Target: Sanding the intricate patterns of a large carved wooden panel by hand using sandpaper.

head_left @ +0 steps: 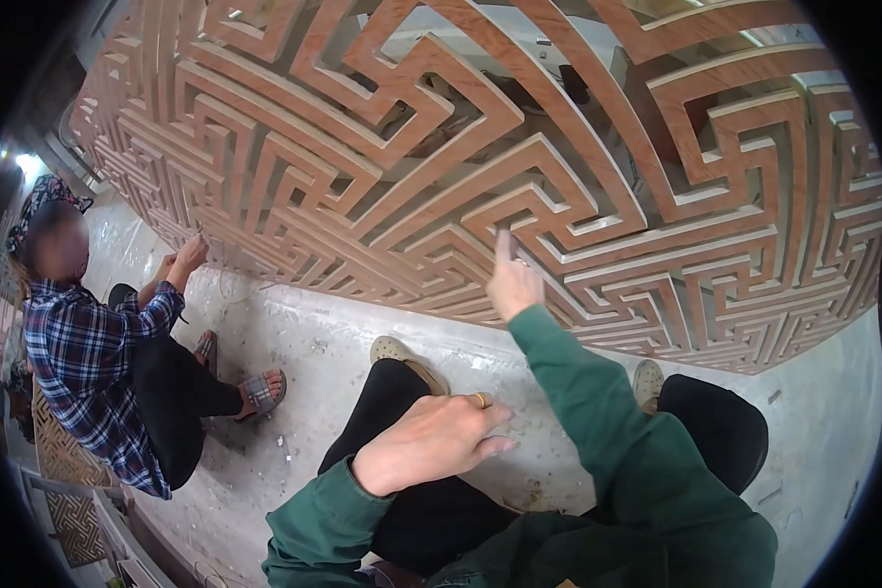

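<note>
A large wooden lattice panel (461, 216), cut in an angular maze pattern with reddish-brown faces and pale edges, leans across the space before me. My right hand (515, 282) reaches up to it with the index finger stretched out. That fingertip lies on or right at one of the strips near the panel's middle; the other fingers are folded and no tool shows in them. Over my thigh hangs my left hand (431, 441), a ring on one finger. Its fingers are loosely bent, thumb and index apart, and nothing is visible in them.
At the left a person in a plaid shirt (93, 363) sits low, both hands at the panel's lower edge. Small scraps lie on the pale, stained floor (304, 363). More patterned panels (73, 524) stand at the lower left. My shoes (407, 361) are close under the panel.
</note>
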Tool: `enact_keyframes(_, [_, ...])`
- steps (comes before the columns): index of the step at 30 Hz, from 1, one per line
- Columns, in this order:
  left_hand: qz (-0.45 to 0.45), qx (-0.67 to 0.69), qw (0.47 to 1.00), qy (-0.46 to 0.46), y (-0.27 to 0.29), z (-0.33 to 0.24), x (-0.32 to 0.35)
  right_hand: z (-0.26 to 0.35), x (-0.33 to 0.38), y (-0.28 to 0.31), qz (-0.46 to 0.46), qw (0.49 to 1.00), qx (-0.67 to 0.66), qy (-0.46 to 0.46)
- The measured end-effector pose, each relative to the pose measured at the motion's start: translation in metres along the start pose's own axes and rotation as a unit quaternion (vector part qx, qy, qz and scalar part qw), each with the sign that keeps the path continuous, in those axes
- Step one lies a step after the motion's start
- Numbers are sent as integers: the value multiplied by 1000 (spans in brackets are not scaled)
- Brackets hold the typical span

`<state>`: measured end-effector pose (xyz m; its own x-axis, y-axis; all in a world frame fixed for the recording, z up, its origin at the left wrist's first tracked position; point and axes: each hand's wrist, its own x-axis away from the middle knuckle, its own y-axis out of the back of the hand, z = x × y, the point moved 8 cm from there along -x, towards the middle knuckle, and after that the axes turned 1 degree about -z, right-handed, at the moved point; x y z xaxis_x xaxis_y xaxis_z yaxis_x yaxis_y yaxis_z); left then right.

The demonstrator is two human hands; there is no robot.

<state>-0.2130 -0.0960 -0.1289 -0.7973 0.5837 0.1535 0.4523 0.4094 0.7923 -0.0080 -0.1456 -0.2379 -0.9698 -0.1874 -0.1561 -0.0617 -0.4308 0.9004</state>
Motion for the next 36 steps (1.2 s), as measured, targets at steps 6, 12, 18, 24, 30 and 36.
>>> enact_keyframes(6, [29, 1, 1000, -1, -8, -3, -9, -54, 6, -17, -7, 994, -51, -100])
enact_keyframes(12, [23, -9, 1000, -4, -8, -3, -9, 24, -12, -1, -2, 997, -76, -30])
enact_keyframes(18, [50, -17, 998, 27, -17, 5, -15, -147, 55, -63, 30, 987, -27, -159])
enact_keyframes(24, [105, -15, 994, 40, -31, 4, -29, -208, 76, -93, 41, 951, -99, -291])
enact_keyframes(30, [108, -11, 992, 59, -36, 11, -33, -15, 3, -8, -16, 979, -197, -50])
enact_keyframes(36, [120, -18, 989, 82, -37, 14, -35, -149, 44, -69, 20, 979, -106, -173])
